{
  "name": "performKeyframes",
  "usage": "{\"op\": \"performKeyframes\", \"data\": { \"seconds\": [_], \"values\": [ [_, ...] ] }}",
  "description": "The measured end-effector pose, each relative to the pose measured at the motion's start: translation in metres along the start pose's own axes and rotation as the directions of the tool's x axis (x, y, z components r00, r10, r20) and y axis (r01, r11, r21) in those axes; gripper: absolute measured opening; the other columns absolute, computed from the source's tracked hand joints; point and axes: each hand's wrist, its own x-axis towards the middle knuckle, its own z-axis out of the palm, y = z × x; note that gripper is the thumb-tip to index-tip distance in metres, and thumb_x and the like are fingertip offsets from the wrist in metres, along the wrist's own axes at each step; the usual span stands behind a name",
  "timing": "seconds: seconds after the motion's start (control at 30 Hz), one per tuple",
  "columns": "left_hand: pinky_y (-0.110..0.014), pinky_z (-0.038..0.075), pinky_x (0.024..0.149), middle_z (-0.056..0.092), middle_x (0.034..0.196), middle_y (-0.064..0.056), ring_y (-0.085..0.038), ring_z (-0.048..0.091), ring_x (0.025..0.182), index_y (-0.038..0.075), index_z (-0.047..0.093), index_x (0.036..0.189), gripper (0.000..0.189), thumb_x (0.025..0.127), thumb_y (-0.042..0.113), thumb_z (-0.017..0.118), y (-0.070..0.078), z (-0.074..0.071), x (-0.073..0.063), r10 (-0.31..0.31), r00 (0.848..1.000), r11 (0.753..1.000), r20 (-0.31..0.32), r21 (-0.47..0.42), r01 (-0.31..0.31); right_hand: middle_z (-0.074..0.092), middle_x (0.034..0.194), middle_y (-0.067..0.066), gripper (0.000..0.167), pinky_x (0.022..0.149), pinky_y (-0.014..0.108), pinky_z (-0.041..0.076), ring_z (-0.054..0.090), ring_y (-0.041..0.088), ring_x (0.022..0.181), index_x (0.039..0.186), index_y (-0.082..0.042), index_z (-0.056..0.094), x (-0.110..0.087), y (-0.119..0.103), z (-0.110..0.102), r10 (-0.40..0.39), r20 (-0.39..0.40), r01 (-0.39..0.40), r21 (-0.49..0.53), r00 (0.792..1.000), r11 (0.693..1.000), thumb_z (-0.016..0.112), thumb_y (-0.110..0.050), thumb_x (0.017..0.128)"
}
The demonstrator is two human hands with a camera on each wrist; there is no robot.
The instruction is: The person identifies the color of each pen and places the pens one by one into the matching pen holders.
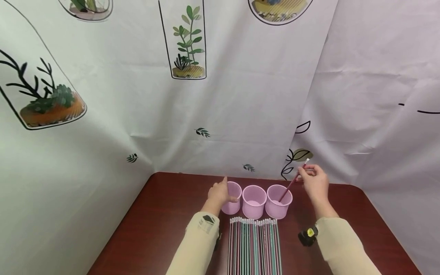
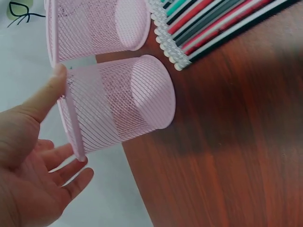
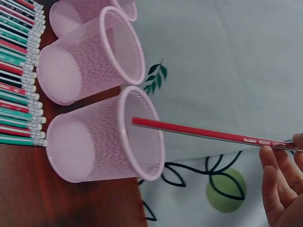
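Three pink mesh pencil cups stand side by side: the left cup [image 1: 231, 208], the middle cup [image 1: 254, 210] and the right cup [image 1: 277, 211]. My left hand [image 1: 218, 194] holds the left cup at its rim, thumb on one side and fingers on the other, as the left wrist view shows. A red pencil [image 3: 199, 130] slants into the mouth of the right cup, its white eraser end up. Near that upper end, my right hand [image 1: 315, 183] pinches it between thumb and fingers. No other pencils show inside the cups.
In front of the cups lies a row of several pencils [image 1: 254, 244], red, green and black, eraser ends toward the cups. The brown table [image 1: 154, 221] meets a white curtain [image 1: 240, 114] with plant prints behind the cups.
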Motion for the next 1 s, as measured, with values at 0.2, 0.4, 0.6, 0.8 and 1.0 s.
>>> {"op": "performKeyframes", "data": {
  "seconds": [0.2, 0.4, 0.6, 0.8, 1.0],
  "values": [
    [-0.050, 0.043, 0.091, 0.050, 0.131, -0.020, -0.038, 0.047, 0.116, -0.003, 0.040, 0.136, 0.095, 0.061, 0.032, 0.086, 0.006, -0.002, 0.001, -0.009, 1.000, 1.000, 0.027, 0.021, 0.009, 0.066, 0.072, -0.002, 0.020, 0.047, 0.020, 0.050, 0.057, -0.003, 0.050, 0.097, 0.000, 0.053, -0.004, 0.020, 0.007, 0.008, -0.040, -0.010, -0.049, 0.999, 0.999, 0.062, -0.015, 0.087],
    [-0.047, 0.044, 0.090, 0.047, 0.133, -0.021, -0.037, 0.048, 0.117, -0.005, 0.046, 0.131, 0.088, 0.063, 0.034, 0.085, 0.015, -0.009, 0.000, -0.039, 0.996, 0.992, 0.084, 0.123, 0.028, 0.066, 0.083, 0.008, 0.024, 0.051, 0.024, 0.053, 0.061, 0.004, 0.055, 0.100, 0.001, 0.054, -0.010, 0.046, 0.013, 0.071, -0.032, -0.074, -0.077, 0.997, 0.994, 0.062, -0.018, 0.088],
    [-0.045, 0.047, 0.086, 0.051, 0.130, -0.020, -0.035, 0.052, 0.112, -0.004, 0.051, 0.127, 0.084, 0.062, 0.036, 0.085, 0.020, -0.011, -0.001, -0.048, 0.995, 0.985, 0.091, 0.170, 0.032, 0.066, 0.086, 0.015, 0.024, 0.048, 0.019, 0.050, 0.055, -0.003, 0.049, 0.101, 0.003, 0.053, -0.016, 0.065, 0.019, 0.086, -0.039, -0.089, -0.091, 0.996, 0.992, 0.060, -0.016, 0.088],
    [-0.044, 0.048, 0.084, 0.050, 0.131, -0.020, -0.034, 0.053, 0.110, -0.003, 0.055, 0.124, 0.080, 0.062, 0.038, 0.085, 0.020, -0.012, -0.001, -0.041, 0.995, 0.982, 0.091, 0.186, 0.024, 0.066, 0.082, 0.011, 0.024, 0.048, 0.023, 0.051, 0.058, 0.002, 0.051, 0.102, 0.003, 0.052, -0.018, 0.075, 0.021, 0.103, -0.060, -0.107, -0.083, 0.993, 0.991, 0.060, -0.015, 0.088],
    [-0.045, 0.047, 0.085, 0.048, 0.133, -0.020, -0.035, 0.052, 0.114, -0.001, 0.054, 0.126, 0.084, 0.060, 0.041, 0.084, 0.014, -0.010, 0.001, -0.043, 0.996, 0.983, 0.080, 0.180, 0.028, 0.066, 0.082, 0.010, 0.024, 0.052, 0.023, 0.049, 0.055, -0.001, 0.054, 0.099, 0.002, 0.055, -0.019, 0.082, 0.022, 0.111, -0.097, -0.124, -0.141, 0.989, 0.982, 0.061, -0.018, 0.088]
  ]
}}
